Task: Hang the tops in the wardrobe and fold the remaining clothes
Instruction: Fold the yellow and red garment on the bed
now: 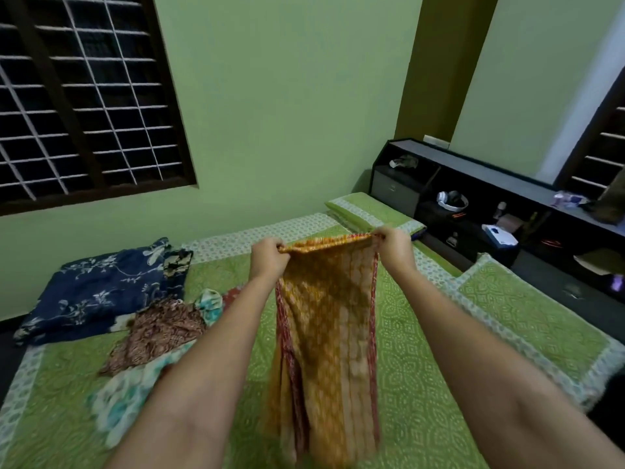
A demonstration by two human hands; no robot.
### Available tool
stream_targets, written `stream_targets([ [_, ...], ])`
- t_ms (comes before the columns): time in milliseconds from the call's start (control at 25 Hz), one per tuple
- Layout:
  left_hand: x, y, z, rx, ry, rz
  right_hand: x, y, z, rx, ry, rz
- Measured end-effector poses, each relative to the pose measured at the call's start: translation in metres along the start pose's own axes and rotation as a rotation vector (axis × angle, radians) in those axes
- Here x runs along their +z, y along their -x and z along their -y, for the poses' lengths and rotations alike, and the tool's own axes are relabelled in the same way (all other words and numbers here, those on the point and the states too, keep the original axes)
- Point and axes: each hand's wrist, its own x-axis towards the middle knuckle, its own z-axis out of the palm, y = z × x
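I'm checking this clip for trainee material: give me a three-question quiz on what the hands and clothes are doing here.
1. True or false: both hands pinch the top edge of the orange patterned garment.
2. Which garment lies farthest left on the bed? A) navy floral garment B) brown printed garment C) white and teal floral garment
3. Fill in: the held garment hangs ____ the bed.

Key:
1. True: left hand and right hand each hold a corner.
2. A, the navy floral garment.
3. Above.
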Motion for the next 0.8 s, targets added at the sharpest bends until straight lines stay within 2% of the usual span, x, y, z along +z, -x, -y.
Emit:
stream_targets([
  [120, 0.019, -0.036, -0.015, 0.152, 0.0, -0.138, -0.003, -0.026, -0.009, -0.113, -0.053, -0.149],
  [200, 0.042, -0.039, -0.003, 0.247, -0.033, -0.126, 0.008, -0.03, -0.035, -0.172, -0.013, -0.153],
  [280, 0.076, -0.022, 0.029, 0.262, -0.107, -0.063, 0.031, -0.014, -0.074, -0.176, 0.063, -0.089],
  [440, 0.164, 0.043, 0.133, 0.182, -0.225, 0.203, 0.109, 0.049, -0.169, -0.213, 0.057, 0.111],
  [640, 0.279, 0.144, 0.272, 0.071, -0.472, 0.584, 0.222, 0.171, -0.314, 0.006, 0.106, 0.499],
  [800, 0.352, 0.203, 0.35, 0.221, -0.634, 0.749, 0.29, 0.247, -0.393, 0.099, 0.118, 0.807],
])
